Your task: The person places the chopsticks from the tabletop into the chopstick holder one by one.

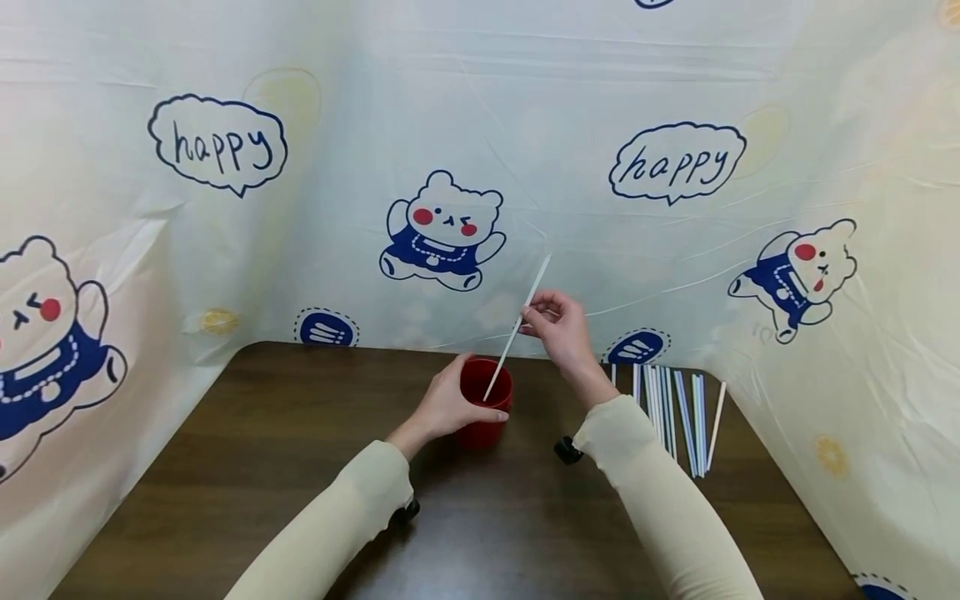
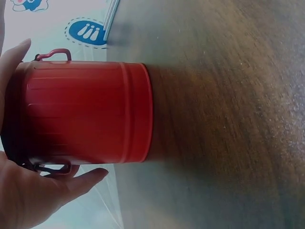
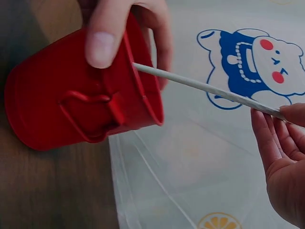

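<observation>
A small red metal bucket (image 1: 480, 435) with side handles stands upright on the table. My left hand (image 1: 444, 402) grips it around the rim; in the left wrist view the thumb and fingers lie on opposite sides near the handles. Above and to the right of the bucket, my right hand (image 1: 562, 332) pinches a thin white straw (image 3: 205, 87) near its upper part between thumb and fingertips. The straw slants, and its lower end is inside the bucket's mouth. The bucket's floor is hidden.
On the right of the brown wooden table (image 1: 247, 500) lie several straws (image 1: 667, 408) in white, blue and pale purple, roughly side by side. A pale curtain (image 1: 540, 100) printed with bears hangs behind and along both sides of the table.
</observation>
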`<state>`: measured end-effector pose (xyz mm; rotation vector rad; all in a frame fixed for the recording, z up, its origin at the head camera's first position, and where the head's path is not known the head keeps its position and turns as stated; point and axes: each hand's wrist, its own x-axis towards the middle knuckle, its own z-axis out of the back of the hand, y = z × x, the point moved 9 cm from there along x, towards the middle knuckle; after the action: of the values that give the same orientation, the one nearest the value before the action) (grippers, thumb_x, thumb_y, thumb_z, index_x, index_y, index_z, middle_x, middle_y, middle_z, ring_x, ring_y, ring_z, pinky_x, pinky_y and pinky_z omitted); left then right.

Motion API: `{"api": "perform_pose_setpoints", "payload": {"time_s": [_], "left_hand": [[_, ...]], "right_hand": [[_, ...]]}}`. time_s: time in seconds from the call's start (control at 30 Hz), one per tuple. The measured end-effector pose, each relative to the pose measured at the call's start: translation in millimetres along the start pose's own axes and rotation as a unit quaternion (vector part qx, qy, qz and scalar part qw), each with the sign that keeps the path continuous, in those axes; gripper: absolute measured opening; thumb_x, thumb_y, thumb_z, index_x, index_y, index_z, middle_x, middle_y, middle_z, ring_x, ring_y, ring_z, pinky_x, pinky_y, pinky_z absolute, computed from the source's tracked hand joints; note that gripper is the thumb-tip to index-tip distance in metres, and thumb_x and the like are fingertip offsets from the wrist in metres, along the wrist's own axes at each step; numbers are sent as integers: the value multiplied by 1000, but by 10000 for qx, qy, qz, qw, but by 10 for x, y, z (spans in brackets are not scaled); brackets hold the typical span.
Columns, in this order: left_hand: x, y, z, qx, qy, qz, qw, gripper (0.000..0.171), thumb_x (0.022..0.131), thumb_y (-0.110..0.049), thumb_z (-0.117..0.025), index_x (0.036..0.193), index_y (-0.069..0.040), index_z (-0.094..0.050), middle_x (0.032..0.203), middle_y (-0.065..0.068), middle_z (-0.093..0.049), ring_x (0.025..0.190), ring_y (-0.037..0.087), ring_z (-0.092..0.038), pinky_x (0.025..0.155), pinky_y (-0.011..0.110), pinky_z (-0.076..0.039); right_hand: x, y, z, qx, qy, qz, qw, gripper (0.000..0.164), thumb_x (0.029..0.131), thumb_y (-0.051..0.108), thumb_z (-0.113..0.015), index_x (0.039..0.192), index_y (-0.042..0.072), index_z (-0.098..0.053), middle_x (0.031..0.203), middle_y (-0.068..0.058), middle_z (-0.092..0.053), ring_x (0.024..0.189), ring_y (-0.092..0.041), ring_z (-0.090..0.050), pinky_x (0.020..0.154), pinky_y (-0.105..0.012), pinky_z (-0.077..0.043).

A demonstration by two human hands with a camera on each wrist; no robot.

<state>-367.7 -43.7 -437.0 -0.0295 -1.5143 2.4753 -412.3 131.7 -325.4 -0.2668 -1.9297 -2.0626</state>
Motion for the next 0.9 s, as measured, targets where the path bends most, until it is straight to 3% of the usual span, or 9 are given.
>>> {"api": "perform_pose_setpoints", "payload": {"time_s": [0.13, 0.37, 0.6, 0.9], "left_hand": [[9, 6, -35, 39, 62, -4, 10000, 104, 69, -34, -95, 153, -13, -38, 143, 7, -55, 128, 28, -52, 95, 51, -56], [29, -26, -55, 188, 13, -223, 9996, 99, 70, -31, -94, 151, -10, -40, 141, 10, -56, 127, 30, -53, 97, 52, -55], [68, -50, -117, 159, 151, -328, 9992, 91, 72, -28, -93, 146, -13, -43, 137, 7, -58, 124, 28, -55, 95, 49, -56], [94, -68, -188, 101, 331, -296, 9990, 90, 73, -28, -93, 146, -14, -42, 137, 5, -58, 123, 24, -56, 97, 47, -55]], "right_hand": [[-33, -129, -33, -292, 85, -166, 9994, 23, 99, 5, -67, 117, -7, -60, 105, -20, -64, 91, -27, -73, 82, -42, -61], [-59, -344, -108, -277, 322, -420, 9982, 23, 98, 1, -67, 117, -11, -59, 101, -20, -65, 98, -45, -70, 80, -42, -62], [-73, -490, -113, -514, 391, -511, 9966, 17, 97, 2, -68, 113, -3, -63, 103, -22, -66, 91, -38, -72, 81, -42, -62], [-96, -610, -106, -742, 527, -537, 9944, 22, 98, 4, -68, 115, -8, -63, 103, -26, -66, 93, -45, -71, 85, -46, -61]]}}
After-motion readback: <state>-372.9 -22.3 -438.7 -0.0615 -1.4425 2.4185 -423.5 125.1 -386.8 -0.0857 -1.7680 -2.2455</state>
